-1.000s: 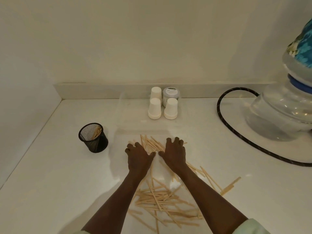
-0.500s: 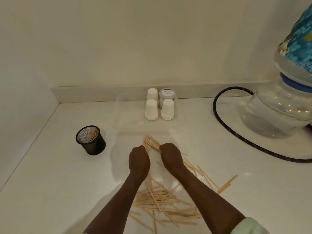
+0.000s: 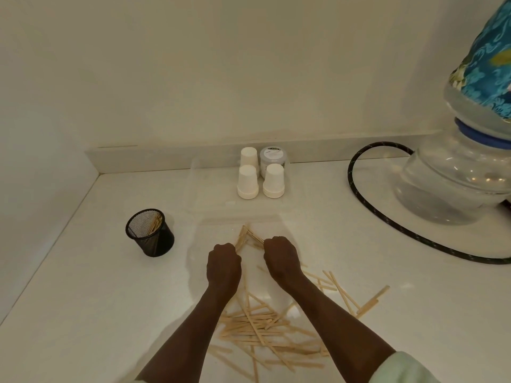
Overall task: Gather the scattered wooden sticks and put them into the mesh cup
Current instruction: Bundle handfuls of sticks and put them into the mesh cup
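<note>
Several pale wooden sticks (image 3: pixel 257 327) lie scattered on the white counter between and beside my forearms. My left hand (image 3: pixel 223 265) and my right hand (image 3: pixel 281 259) are curled into fists side by side, each gripping a bunch of sticks (image 3: pixel 247 237) whose ends poke out ahead of the knuckles and meet in a point. The black mesh cup (image 3: pixel 150 233) stands upright to the left of my hands, apart from them, with several sticks leaning inside.
Three upturned white paper cups (image 3: pixel 247 182) and a grey lidded jar (image 3: pixel 272 158) stand at the back wall. A big clear water bottle (image 3: pixel 453 183) with a black hose (image 3: pixel 387 217) fills the right. Walls close off the left and back.
My hands went from flat on the sticks to closed fists around them, and drew the far sticks together into a bunch.
</note>
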